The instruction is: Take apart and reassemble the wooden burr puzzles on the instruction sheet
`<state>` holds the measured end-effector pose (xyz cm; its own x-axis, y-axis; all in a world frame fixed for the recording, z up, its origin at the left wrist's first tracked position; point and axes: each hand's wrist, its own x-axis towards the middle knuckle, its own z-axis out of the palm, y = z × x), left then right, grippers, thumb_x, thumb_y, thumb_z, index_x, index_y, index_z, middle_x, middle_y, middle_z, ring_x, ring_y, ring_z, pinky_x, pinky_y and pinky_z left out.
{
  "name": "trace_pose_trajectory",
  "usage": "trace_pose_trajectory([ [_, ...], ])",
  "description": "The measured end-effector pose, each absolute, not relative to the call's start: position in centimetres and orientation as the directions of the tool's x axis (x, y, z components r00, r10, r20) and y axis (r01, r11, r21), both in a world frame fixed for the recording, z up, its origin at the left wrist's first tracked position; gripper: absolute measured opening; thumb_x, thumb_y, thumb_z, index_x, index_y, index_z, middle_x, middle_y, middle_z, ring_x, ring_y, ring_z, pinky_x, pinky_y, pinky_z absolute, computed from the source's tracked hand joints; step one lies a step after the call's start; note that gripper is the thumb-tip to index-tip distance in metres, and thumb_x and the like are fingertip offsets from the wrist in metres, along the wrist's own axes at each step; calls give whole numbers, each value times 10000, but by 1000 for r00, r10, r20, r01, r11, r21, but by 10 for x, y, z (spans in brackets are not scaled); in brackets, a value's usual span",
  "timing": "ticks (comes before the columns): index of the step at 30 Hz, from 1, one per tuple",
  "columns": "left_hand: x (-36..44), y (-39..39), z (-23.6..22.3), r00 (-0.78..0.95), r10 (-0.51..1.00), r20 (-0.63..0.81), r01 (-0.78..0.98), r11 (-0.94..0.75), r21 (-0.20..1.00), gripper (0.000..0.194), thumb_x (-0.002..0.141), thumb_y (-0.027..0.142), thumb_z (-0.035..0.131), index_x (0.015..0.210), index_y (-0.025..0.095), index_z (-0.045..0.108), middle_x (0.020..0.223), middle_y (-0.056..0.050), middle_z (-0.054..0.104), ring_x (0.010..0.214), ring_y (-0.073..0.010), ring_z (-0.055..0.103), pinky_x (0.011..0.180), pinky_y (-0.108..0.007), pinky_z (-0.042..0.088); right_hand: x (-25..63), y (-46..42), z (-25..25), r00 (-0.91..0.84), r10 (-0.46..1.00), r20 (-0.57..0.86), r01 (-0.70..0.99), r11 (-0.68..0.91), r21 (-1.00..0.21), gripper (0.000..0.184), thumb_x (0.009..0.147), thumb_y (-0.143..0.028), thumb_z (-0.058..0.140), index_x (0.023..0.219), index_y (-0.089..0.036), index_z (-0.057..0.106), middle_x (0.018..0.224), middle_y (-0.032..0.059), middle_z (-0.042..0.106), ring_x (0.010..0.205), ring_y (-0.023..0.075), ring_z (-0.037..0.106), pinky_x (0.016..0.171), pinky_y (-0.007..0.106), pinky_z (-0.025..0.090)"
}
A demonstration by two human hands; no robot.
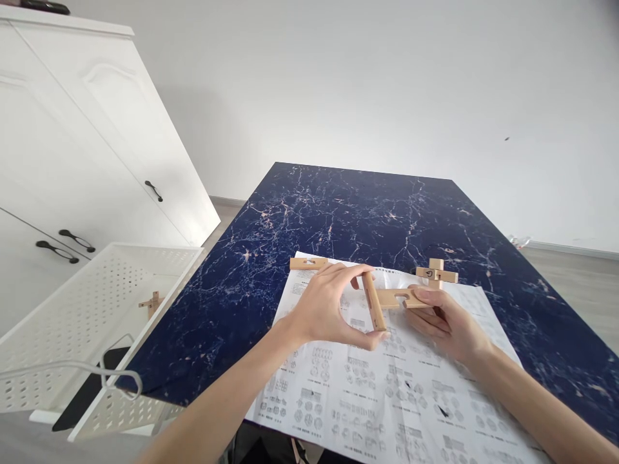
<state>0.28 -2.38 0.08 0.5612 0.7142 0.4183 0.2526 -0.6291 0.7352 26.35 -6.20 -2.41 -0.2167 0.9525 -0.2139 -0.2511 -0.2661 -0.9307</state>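
My left hand grips a slotted wooden puzzle piece by its two ends, thumb below and fingers above. In my right hand is a flat notched wooden puzzle piece, held at its right end. Its left end meets the long side of the slotted piece; whether it passes into the slot I cannot tell. Both are held above a printed instruction sheet. Another slotted wooden piece lies at the sheet's upper left edge. Just beyond my right hand stands a cross-shaped wooden puzzle.
The sheet lies on a dark blue marbled table. Left of it is a white perforated basket with a small wooden cross and a white cable. A white cabinet stands behind the basket.
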Motion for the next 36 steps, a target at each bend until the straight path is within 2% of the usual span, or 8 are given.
trace_pose_trajectory([
  [5,4,-24,0,530,734,425,279,-624,729,929,630,607,938,1419,261,592,1304,-63,750,1072,-299,691,1080,-509,485,262,-62,-23,-193,954,-230,-257,-275,-926,534,914,-511,756,584,-245,432,469,-82,218,420,91,123,473,336,116],
  [12,-2,-22,4,614,696,372,210,-598,773,926,680,474,929,1500,279,546,1395,-67,701,1109,-278,675,1042,-469,523,264,-64,-26,-241,944,-223,-280,-288,-916,530,921,-500,758,582,-240,446,457,-89,202,420,88,126,478,330,132],
  [15,-3,-21,5,624,694,358,221,-597,772,919,688,481,922,1504,284,550,1396,-73,700,1113,-286,673,1030,-473,527,265,-63,-28,-238,943,-233,-309,-301,-902,525,923,-471,768,585,-235,443,464,-90,208,424,83,134,483,326,128],
  [20,1,-23,5,567,721,398,276,-622,733,911,653,525,926,1463,284,587,1354,-69,726,1122,-310,674,1060,-501,510,265,-61,-30,-222,950,-219,-336,-285,-898,556,934,-463,751,566,-239,399,452,-89,218,406,80,140,480,328,123],
  [25,3,-23,4,542,725,425,278,-633,723,891,643,522,927,1433,287,588,1310,-51,740,1062,-288,676,1025,-488,510,264,-60,-31,-229,948,-220,-351,-291,-890,551,954,-458,729,568,-238,403,456,-95,205,414,80,123,475,317,124],
  [30,4,-25,2,515,707,485,298,-678,672,901,606,504,947,1398,270,588,1276,-34,749,1040,-270,680,1059,-480,478,263,-59,-31,-192,956,-222,-355,-279,-893,528,932,-449,750,567,-238,433,449,-97,215,416,83,125,475,316,129],
  [36,7,-24,-1,466,722,512,329,-678,657,906,591,570,939,1369,255,598,1217,-50,762,986,-269,687,1034,-488,491,261,-60,-29,-167,957,-235,-342,-280,-897,506,916,-451,766,578,-238,456,447,-95,232,421,86,129,478,320,126],
])
